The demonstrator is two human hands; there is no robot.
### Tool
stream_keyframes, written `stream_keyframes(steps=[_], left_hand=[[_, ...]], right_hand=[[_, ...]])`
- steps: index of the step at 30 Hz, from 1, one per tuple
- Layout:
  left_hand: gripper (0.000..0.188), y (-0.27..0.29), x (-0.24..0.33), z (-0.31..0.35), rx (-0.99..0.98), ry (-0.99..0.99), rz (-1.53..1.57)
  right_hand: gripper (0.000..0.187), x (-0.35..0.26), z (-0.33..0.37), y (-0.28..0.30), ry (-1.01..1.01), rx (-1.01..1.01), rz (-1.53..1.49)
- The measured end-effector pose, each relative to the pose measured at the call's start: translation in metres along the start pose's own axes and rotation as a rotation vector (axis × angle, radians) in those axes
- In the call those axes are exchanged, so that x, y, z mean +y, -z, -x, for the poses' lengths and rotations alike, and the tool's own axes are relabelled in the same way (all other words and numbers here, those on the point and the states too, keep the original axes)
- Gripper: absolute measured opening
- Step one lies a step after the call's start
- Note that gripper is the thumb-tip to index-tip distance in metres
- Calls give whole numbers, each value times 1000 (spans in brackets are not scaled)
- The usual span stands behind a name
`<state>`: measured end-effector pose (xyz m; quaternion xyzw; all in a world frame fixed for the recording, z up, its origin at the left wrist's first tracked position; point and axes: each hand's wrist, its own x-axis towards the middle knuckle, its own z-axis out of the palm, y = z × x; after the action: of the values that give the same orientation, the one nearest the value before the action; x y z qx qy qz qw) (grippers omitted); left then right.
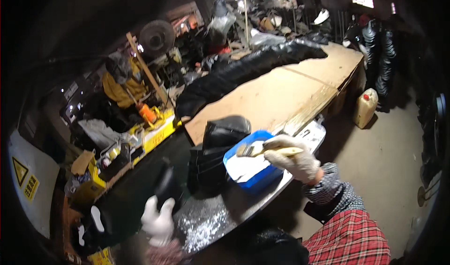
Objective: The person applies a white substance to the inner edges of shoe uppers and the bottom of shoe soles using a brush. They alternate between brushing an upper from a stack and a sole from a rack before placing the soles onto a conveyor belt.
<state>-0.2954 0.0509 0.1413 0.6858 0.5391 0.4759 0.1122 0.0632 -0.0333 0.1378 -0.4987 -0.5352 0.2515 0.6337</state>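
Note:
My right hand (293, 159), in a pale work glove, is closed round the wooden handle of a paintbrush (248, 150). The bristles are over a blue tub (261, 183) with white liquid (243, 168) in it. At lower left, my gloved left hand (158, 220) has its thumb and fingers spread apart. Just beyond its fingertips is a blurred, glossy black piece (167, 180); whether they touch is hard to tell. A stack of black leather-like pieces (208, 169) stands against the tub's left side.
White splashes mark the dark worktop (206, 227). Beyond lies a tan board (276, 96) with a long row of black pieces (248, 68). An orange bottle (146, 112) stands on a yellow ledge at left. A jerrycan (365, 108) sits on the floor at right.

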Motion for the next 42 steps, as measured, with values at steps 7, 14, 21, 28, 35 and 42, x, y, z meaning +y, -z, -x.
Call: stream_keyframes(steps=[7, 14, 21, 28, 35, 42], left_hand=[[36, 136, -46, 59, -910, -322, -729], [64, 146, -83, 76, -413, -188, -610], [42, 150, -120, 69, -492, 243, -607], [21, 125, -71, 150, -28, 789, 888], [12, 72, -75, 185, 71, 924, 928], [34, 93, -63, 180, 115, 639, 858]], right_hand=[[19, -6, -15, -5, 111, -55, 442], [16, 5, 22, -10, 192, 71, 399], [14, 10, 41, -12, 227, 128, 632], [17, -25, 45, -55, 346, -80, 131], [28, -41, 48, -161, 80, -319, -248], [25, -6, 49, -237, -243, -570, -471]])
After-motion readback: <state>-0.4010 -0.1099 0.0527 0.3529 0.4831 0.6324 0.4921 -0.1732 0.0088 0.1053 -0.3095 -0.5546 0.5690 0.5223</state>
